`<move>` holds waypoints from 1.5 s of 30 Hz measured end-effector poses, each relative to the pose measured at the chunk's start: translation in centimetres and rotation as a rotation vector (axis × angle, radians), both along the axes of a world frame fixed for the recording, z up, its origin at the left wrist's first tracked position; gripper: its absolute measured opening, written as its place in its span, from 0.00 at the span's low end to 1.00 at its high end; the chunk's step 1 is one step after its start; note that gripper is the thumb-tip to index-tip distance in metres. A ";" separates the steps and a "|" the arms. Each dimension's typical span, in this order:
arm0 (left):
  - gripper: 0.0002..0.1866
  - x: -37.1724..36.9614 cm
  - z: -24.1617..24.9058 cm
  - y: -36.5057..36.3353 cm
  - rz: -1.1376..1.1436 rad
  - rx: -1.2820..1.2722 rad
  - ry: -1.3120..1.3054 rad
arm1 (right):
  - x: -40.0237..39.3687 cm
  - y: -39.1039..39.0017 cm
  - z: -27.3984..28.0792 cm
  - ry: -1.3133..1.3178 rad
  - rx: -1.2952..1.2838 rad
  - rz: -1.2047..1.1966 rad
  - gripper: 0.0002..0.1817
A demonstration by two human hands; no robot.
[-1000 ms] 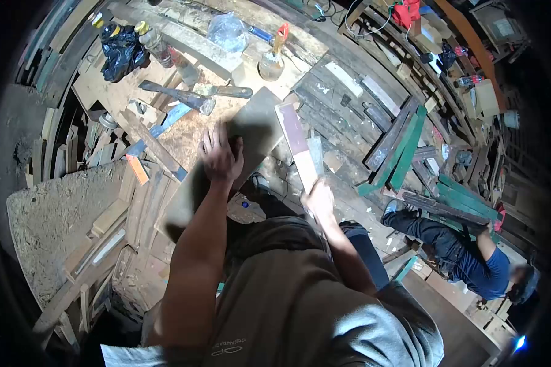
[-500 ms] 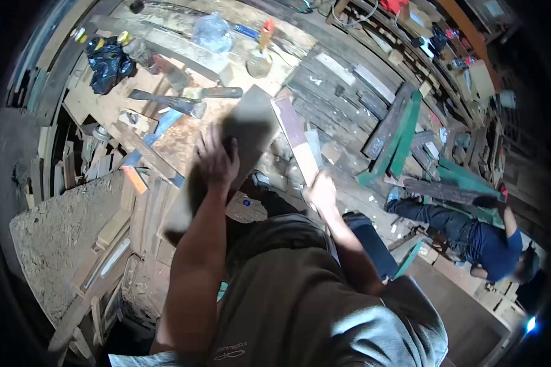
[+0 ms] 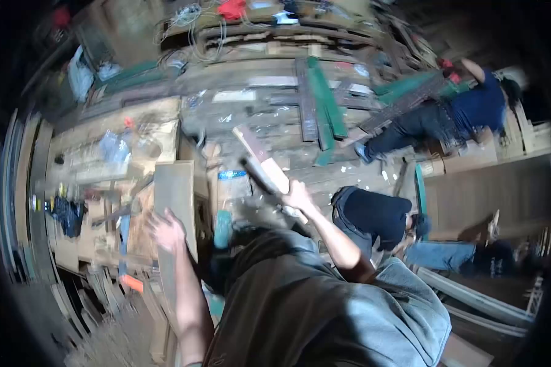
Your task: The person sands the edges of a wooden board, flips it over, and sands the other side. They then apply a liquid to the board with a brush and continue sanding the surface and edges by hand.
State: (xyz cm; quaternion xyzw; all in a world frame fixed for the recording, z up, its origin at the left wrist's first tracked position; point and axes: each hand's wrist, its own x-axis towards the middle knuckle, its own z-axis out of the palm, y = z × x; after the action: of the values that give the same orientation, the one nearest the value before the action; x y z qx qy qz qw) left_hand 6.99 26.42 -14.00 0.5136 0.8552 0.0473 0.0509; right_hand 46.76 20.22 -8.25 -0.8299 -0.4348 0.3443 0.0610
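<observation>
My right hand (image 3: 298, 197) is closed around one end of a wooden strip (image 3: 251, 144). Part of the strip is painted purple-brown, and the part nearer my fingers is bare pale wood. My left hand (image 3: 167, 231) has its fingers spread over a wide grey board (image 3: 173, 183) at the bench's near side; whether it presses on the board is blurred. Beyond that hand lie tools on the workbench (image 3: 73, 137), with a black plastic bag (image 3: 67, 215) and a clear plastic bag (image 3: 114, 147).
A person in dark blue (image 3: 477, 107) works at the far right. Another person (image 3: 373, 214) bends over close on my right, and jeans-clad legs (image 3: 444, 254) show behind. Green boards (image 3: 324, 101) lie on the plank floor ahead. Scrap wood leans at lower left.
My view has swung to the right, shifting the bench leftward and bringing more people into sight. The strip stays in my right hand; my left hand stays by the grey board.
</observation>
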 end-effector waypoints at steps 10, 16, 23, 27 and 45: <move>0.45 -1.3 -0.6 -1.5 -0.479 0.269 0.076 | 3.0 -11.4 -2.6 0.267 0.344 -0.257 0.27; 0.60 -1.8 0.1 -2.4 -0.515 0.073 0.036 | 4.6 -13.0 -3.0 0.352 0.227 -0.290 0.30; 0.66 -1.4 0.3 -2.7 -0.566 0.060 0.205 | 7.5 -12.3 -5.9 0.175 0.198 -0.197 0.29; 0.65 -2.0 -0.7 -2.3 -0.588 0.115 0.233 | 9.7 -12.8 -6.3 0.386 0.403 -0.168 0.27; 0.66 -0.4 1.8 -3.1 -0.457 -0.011 0.128 | 1.9 -7.6 -1.4 0.169 0.061 0.027 0.30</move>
State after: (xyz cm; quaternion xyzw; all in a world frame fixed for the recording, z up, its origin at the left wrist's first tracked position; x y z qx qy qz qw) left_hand 6.58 23.33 -12.23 0.6954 0.7186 -0.0027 0.0089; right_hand 48.67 12.60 -9.68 -0.7898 -0.4495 0.4004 0.1181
